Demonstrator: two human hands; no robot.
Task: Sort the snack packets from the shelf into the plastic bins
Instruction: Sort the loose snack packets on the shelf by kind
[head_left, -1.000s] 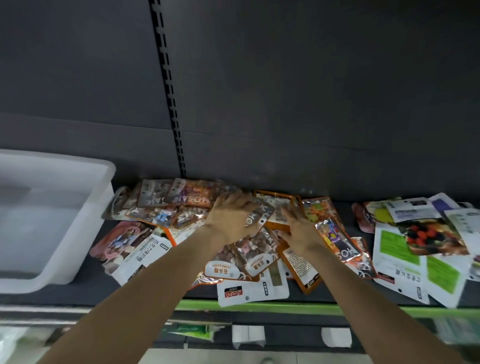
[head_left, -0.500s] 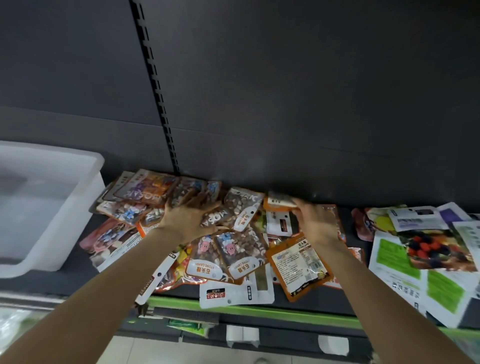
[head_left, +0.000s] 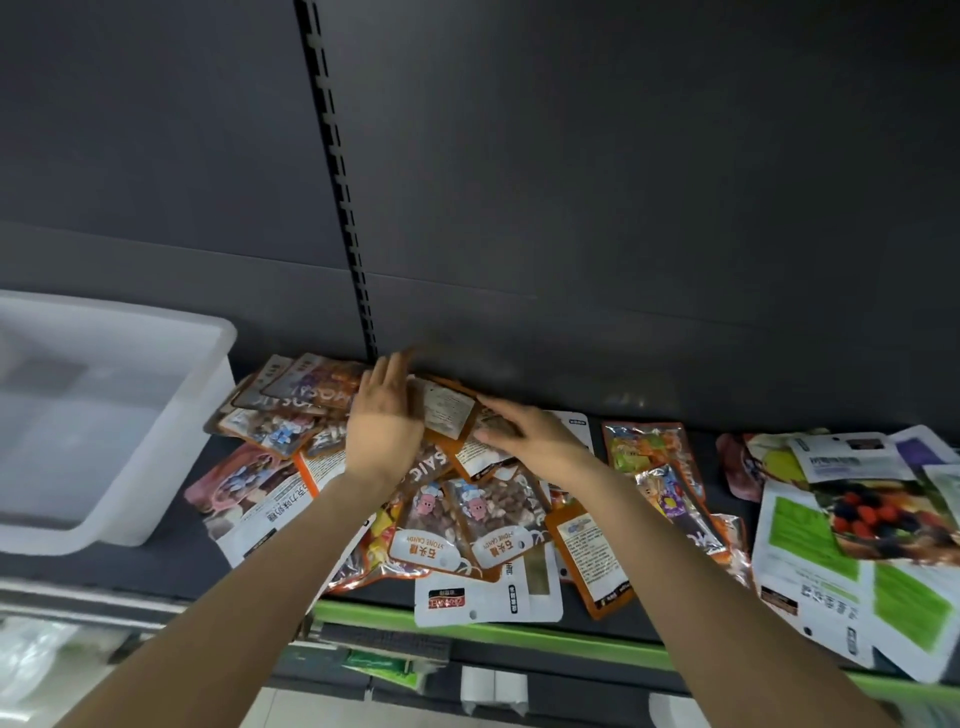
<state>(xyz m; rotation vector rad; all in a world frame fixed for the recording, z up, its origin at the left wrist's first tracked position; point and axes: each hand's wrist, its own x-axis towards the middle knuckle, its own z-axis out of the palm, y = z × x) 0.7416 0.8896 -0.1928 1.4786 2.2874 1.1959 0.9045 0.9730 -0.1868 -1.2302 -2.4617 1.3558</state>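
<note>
1. Dark grey shelf (head_left: 171, 556) with a green front edge strip (head_left: 519, 631); a loose heap of flat snack packets (head_left: 467, 519) covers its middle and right part.
2. Translucent white plastic bin (head_left: 104, 415) stands on the shelf at the left, just beside the heap; no packet visible inside it.
3. Left hand (head_left: 382, 431): fingers straight and together, held edge-on, touching the left side of an orange-bordered packet with a white label panel (head_left: 447, 410) at the back of the heap. Not curled round it.
4. Right hand (head_left: 530, 436): fingers extended and flat, palm down, resting on the packets just right of that orange-bordered packet. Whether the thumb pinches anything underneath: cannot tell.
5. Two brown pebble-candy packets with pink cartoon figures (head_left: 467, 525) lie side by side near the forearms.
6. White packets with green panels and a berry picture (head_left: 857, 540) lie at the far right, apart from both hands.
</note>
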